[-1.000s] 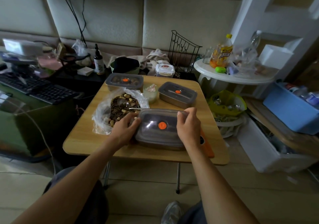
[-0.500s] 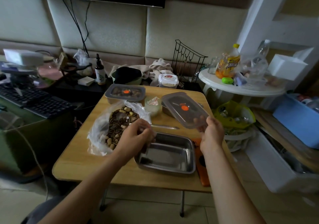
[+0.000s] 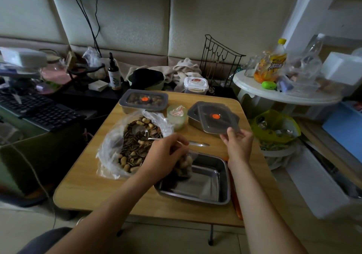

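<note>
An open steel tray (image 3: 203, 185) sits at the near right of the wooden table (image 3: 94, 185). My left hand (image 3: 164, 155) holds a small clear bag of peanuts and seeds (image 3: 184, 165) over the tray's far left corner. My right hand (image 3: 238, 146) pinches the near edge of a grey lid with an orange dot (image 3: 217, 119). The lid lies over a second steel container (image 3: 193, 120) at the back right; whether it rests on it I cannot tell. A large open plastic bag of seeds and peanuts (image 3: 135, 146) lies to the left, with a spoon (image 3: 197, 143) in it.
A lidded container (image 3: 144, 101) with food stands at the table's far edge, a small cup (image 3: 176, 115) beside it. An orange object (image 3: 238, 208) pokes out under the tray. A keyboard (image 3: 39, 110) is at left, a cluttered white round table (image 3: 284, 95) and bins at right.
The lid came off the near tray and my right hand carried it back right over the second container. My left hand lifted a small bag of nuts from the tray.
</note>
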A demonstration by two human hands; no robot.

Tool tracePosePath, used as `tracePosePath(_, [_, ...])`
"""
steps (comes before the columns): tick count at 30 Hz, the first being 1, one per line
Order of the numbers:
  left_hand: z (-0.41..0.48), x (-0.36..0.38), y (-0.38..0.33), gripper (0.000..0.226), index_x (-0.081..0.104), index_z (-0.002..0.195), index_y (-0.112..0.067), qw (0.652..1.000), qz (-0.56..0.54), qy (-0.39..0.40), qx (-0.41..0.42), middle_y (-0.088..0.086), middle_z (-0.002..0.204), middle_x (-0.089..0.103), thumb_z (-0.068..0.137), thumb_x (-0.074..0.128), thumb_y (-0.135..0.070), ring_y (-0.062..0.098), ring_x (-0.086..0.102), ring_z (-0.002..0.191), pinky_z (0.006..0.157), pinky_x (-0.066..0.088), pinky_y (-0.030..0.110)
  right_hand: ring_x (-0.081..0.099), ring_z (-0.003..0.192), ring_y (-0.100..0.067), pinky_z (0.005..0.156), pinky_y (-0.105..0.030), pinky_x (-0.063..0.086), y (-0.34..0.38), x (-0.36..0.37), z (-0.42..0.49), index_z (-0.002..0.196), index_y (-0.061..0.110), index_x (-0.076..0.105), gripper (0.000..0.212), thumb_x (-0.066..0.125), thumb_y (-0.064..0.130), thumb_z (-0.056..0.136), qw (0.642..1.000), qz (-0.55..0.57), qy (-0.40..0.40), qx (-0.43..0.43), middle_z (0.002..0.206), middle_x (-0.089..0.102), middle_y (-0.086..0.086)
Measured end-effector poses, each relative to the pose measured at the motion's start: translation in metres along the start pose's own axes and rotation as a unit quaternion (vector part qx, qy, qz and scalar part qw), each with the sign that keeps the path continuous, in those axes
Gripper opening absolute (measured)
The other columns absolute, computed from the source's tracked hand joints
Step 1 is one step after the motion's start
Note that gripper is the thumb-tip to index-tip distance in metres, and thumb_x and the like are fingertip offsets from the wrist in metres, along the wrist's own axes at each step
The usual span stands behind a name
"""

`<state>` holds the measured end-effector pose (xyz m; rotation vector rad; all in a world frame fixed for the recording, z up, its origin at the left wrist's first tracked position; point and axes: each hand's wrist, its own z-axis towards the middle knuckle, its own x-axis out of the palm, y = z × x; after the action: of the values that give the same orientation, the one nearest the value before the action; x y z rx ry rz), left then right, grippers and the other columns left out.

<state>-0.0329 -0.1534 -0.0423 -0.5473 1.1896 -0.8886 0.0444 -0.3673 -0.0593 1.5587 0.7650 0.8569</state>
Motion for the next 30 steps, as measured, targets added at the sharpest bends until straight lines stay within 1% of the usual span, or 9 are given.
tracePosePath(3, [-0.001,0.000,0.002,0.011,0.069,0.106,-0.023,1.000,-0.011,-0.017,-0.004,-0.014,0.082,0.074,0.096,0.069,-0.023,-0.006,0.069,0.078,0.068,0.054,0.012,0.064,0.108,-0.019,0.077,-0.026,0.054,0.006,-0.004,-0.005,0.141,0.013,0.045,0.050,0.068,0.030,0.099,0.974,-0.217,-0.039,-0.057,0.140,0.054,-0.011])
tracePosePath(6, [-0.003,0.000,0.003,0.014,0.065,0.111,-0.024,1.000,-0.005,-0.026,0.000,-0.012,0.082,0.074,0.098,0.066,-0.024,-0.003,0.069,0.076,0.067,0.056,0.019,0.059,0.111,-0.021,0.088,-0.036,0.056,0.022,-0.008,-0.025,0.129,0.013,0.055,0.033,0.065,0.022,0.099,0.921,-0.287,-0.066,-0.256,0.129,0.055,-0.008])
tracePosePath(9, [-0.004,0.000,0.005,0.021,0.058,0.120,-0.021,1.000,-0.023,-0.019,0.002,-0.009,0.079,0.072,0.100,0.063,-0.023,-0.001,0.069,0.074,0.063,0.055,0.019,0.062,0.087,-0.004,0.075,-0.017,0.054,0.037,-0.008,-0.057,0.108,0.016,0.065,0.010,0.061,0.011,0.101,0.878,-0.253,0.142,-0.381,0.102,0.064,0.004])
tracePosePath(11, [-0.005,0.001,0.009,0.027,0.053,0.128,-0.016,0.999,-0.019,-0.007,0.026,-0.008,0.075,0.070,0.102,0.059,-0.017,-0.002,0.067,0.070,0.061,0.048,0.013,0.062,0.091,-0.003,0.077,-0.015,0.052,0.033,-0.006,-0.078,0.105,0.019,0.068,0.010,0.062,0.013,0.101,0.814,-0.313,0.313,-0.376,0.100,0.064,0.010])
tracePosePath(13, [-0.004,0.003,0.014,0.036,0.046,0.137,-0.013,0.998,0.016,-0.003,0.064,-0.005,0.082,0.071,0.102,0.054,-0.009,0.002,0.066,0.073,0.063,0.045,0.013,0.059,0.099,0.000,0.084,-0.013,0.048,0.022,-0.004,-0.091,0.108,0.023,0.071,0.012,0.063,0.017,0.099,0.758,-0.377,0.381,-0.372,0.108,0.062,0.016])
tracePosePath(20, [-0.014,-0.002,0.018,0.056,0.038,0.146,-0.020,0.996,0.038,0.012,0.074,0.000,0.140,0.034,0.095,0.055,-0.007,0.015,0.056,0.114,0.097,0.054,0.030,0.051,0.101,0.005,0.081,0.002,0.035,0.015,-0.007,-0.099,0.118,0.022,0.069,0.021,0.069,0.022,0.097,0.756,-0.407,0.377,-0.348,0.115,0.065,0.012])
tracePosePath(23, [-0.023,-0.009,0.017,0.057,0.044,0.138,-0.030,0.982,0.156,0.061,0.092,-0.003,0.143,0.026,0.084,0.061,-0.040,0.015,0.034,0.130,0.108,0.036,0.034,0.051,0.101,0.005,0.081,0.001,0.035,0.016,-0.012,-0.100,0.125,0.024,0.065,0.031,0.073,0.028,0.095,0.762,-0.422,0.389,-0.301,0.115,0.062,0.014])
tracePosePath(25, [-0.026,-0.012,0.019,0.062,0.047,0.133,-0.033,0.965,0.236,0.084,0.078,-0.003,0.140,0.030,0.077,0.053,-0.060,0.019,0.025,0.132,0.111,0.028,0.043,0.052,0.108,0.000,0.083,-0.005,0.038,0.015,-0.014,-0.099,0.133,0.024,0.061,0.044,0.076,0.032,0.092,0.753,-0.443,0.405,-0.271,0.122,0.061,0.011])
tracePosePath(30, [-0.028,-0.008,0.025,0.059,0.057,0.127,-0.028,0.958,0.274,0.087,0.027,-0.003,0.143,0.025,0.077,0.069,-0.055,0.020,0.016,0.136,0.115,0.021,0.046,0.048,0.127,-0.012,0.101,-0.029,0.042,0.007,-0.009,-0.101,0.142,0.025,0.050,0.070,0.084,0.039,0.083,0.716,-0.507,0.441,-0.191,0.134,0.051,0.008])
